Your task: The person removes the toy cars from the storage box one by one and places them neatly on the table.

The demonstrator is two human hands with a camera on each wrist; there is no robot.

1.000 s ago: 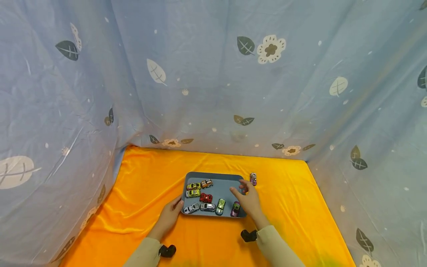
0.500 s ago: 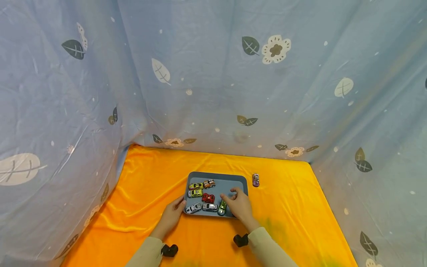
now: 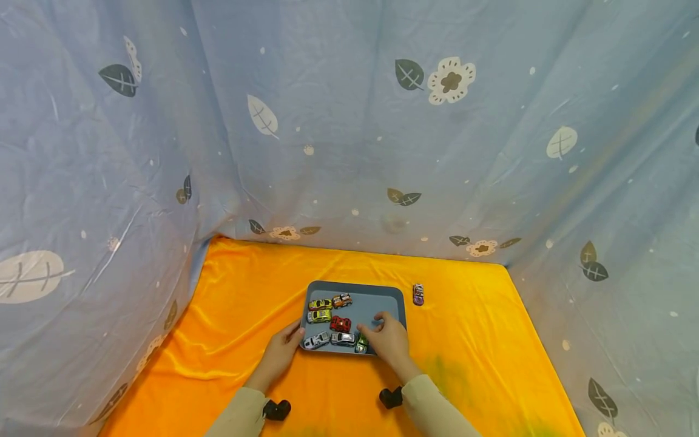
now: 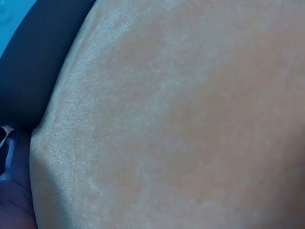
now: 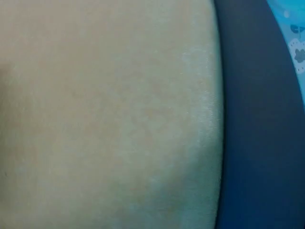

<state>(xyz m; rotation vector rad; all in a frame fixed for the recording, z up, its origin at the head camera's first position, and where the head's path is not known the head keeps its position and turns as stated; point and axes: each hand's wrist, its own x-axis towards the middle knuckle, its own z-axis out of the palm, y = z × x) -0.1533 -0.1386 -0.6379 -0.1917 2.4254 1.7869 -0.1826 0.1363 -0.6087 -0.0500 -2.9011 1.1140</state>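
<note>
In the head view a grey-blue tray [image 3: 377,290] holds several toy cars. My left hand [image 3: 281,352] grips its left edge, with the thumb at the rim. Over the tray's front right part is my right hand [image 3: 392,341], thumb and index finger apart. Its thumb is close to a green toy car [image 3: 361,345], which it partly covers; contact cannot be made out. To the left are a silver toy car [image 3: 343,339], a white toy car [image 3: 316,340] and a red toy car [image 3: 340,324]. Both wrist views show mostly skin up close.
Two yellow toy cars [image 3: 320,304] and an orange toy car [image 3: 342,300] sit at the tray's back left. Outside the tray, a purple-and-white toy car [image 3: 418,294] rests on the orange cloth [image 3: 469,340]. Patterned curtains [image 3: 327,182] surround the back and sides.
My right hand has moved left and lower, from the tray's right edge to beside the green car. It now hides the purple car at the front right. The left hand stays on the tray.
</note>
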